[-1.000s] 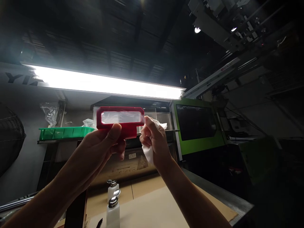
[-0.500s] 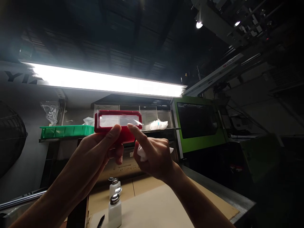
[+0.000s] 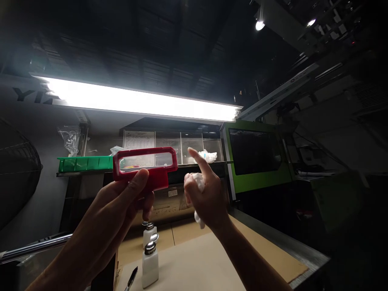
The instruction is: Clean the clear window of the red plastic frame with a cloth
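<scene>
Pinched in my left hand (image 3: 127,198) is a red plastic frame (image 3: 163,178) with a long clear window, raised below the lamp. The thumb presses on its lower edge, while the other fingers are partly hidden behind it. My right hand (image 3: 209,194) is just to the right, apart from the frame. Its index finger points up, and the other fingers are curled round a crumpled white cloth or tissue (image 3: 199,182). A loose end of the white material hangs below the palm.
Two white pump bottles (image 3: 150,266) with metal caps stand on the cardboard-covered bench (image 3: 194,262), near a black pen (image 3: 131,278). A green bin (image 3: 86,163) sits on the shelf behind. Overhead is a bright tube lamp (image 3: 145,101); a green machine (image 3: 257,157) stands at right.
My right index finger has left the red frame's window, and that hand has moved right with the white material. The frame has shifted slightly left and down.
</scene>
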The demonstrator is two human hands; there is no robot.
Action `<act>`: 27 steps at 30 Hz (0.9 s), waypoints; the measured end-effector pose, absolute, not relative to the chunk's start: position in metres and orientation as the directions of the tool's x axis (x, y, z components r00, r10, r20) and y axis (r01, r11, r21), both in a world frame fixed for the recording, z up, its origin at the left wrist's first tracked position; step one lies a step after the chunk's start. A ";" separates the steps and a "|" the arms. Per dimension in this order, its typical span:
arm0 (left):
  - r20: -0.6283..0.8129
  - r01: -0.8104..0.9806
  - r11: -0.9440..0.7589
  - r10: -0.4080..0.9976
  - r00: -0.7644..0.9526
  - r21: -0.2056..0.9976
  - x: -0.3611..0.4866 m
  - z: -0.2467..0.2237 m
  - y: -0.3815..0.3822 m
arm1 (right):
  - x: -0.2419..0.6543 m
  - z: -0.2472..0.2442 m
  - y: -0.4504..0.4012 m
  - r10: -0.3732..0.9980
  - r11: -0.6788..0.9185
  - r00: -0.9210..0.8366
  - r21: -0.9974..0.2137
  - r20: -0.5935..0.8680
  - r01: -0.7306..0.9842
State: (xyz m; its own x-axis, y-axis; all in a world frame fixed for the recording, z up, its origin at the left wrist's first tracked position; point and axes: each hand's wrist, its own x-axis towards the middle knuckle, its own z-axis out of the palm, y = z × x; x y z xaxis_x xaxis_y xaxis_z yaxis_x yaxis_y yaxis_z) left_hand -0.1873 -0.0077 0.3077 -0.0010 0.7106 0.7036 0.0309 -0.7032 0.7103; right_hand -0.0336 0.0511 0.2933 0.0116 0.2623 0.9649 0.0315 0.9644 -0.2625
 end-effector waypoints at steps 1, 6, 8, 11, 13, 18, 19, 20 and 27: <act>0.701 0.020 -0.701 0.713 0.010 0.713 -0.187 0.306 -0.008 | -0.035 0.293 0.051 0.389 0.906 -0.051 -0.392 0.920 -0.158; 0.678 -0.006 -0.678 0.734 0.041 0.735 -0.190 0.296 -0.006 | -0.043 0.289 0.056 0.434 0.509 -0.391 -0.579 0.812 -0.637; 0.685 0.015 -0.686 0.728 0.014 0.728 -0.193 0.293 -0.004 | -0.047 0.284 0.059 0.429 0.427 -0.421 -0.590 0.799 -0.686; 0.699 0.102 -0.693 0.713 -0.047 0.714 -0.198 0.289 -0.003 | -0.052 0.275 0.064 0.445 0.380 -0.423 -0.594 0.789 -0.709; 0.698 0.162 -0.682 0.712 -0.075 0.713 -0.202 0.286 -0.003 | -0.056 0.271 0.066 0.473 0.397 -0.387 -0.584 0.792 -0.708; 0.685 0.233 -0.652 0.720 -0.109 0.722 -0.208 0.276 -0.005 | -0.068 0.270 0.068 0.497 0.435 -0.381 -0.604 0.780 -0.668; 0.699 0.255 -0.660 0.707 -0.110 0.707 -0.208 0.274 -0.006 | -0.070 0.270 0.069 0.500 0.436 -0.382 -0.607 0.777 -0.664; 0.716 0.283 -0.668 0.689 -0.111 0.688 -0.209 0.272 -0.007 | -0.072 0.271 0.069 0.500 0.434 -0.384 -0.608 0.776 -0.665; 0.734 0.395 -0.652 0.673 -0.093 0.647 -0.215 0.263 -0.012 | -0.077 0.260 0.070 0.488 0.410 -0.414 -0.621 0.768 -0.668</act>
State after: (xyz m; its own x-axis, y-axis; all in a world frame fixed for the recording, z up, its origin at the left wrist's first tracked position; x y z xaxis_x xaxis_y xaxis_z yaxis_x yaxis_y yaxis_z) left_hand -0.2150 -0.0123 0.2630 -0.0926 0.6727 0.7341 0.3954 -0.6517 0.6472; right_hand -0.0772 0.0697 0.2599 -0.4141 0.4879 0.7684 -0.6680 0.4105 -0.6207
